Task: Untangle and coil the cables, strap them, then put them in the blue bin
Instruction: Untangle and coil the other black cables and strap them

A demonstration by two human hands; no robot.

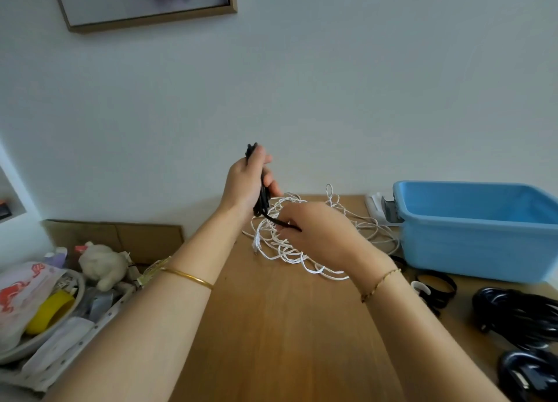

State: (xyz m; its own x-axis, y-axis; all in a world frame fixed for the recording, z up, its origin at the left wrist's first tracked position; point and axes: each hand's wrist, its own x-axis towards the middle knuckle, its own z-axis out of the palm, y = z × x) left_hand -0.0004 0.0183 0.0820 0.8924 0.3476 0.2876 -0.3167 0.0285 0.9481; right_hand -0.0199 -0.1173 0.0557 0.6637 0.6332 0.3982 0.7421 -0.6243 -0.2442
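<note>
Head view: wooden table (271, 326) against a pale wall. Left hand (244, 184) grips a black cable bundle (263, 200) upright above the table, likely to steady it. Right hand (317, 229) pinches its loose black tail (290, 226), probably for wrapping. White cable (290, 256) lies tangled beneath; blue bin (483, 250) at right.

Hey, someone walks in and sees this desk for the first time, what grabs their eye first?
In the middle, above the wooden table, the left-hand grip holds a black cable bundle upright while the right-hand grip pinches a black tail coming off it. Behind them a tangled white cable sprawls on the table. The bright blue bin stands at the right, with black coils in front of it.
</note>
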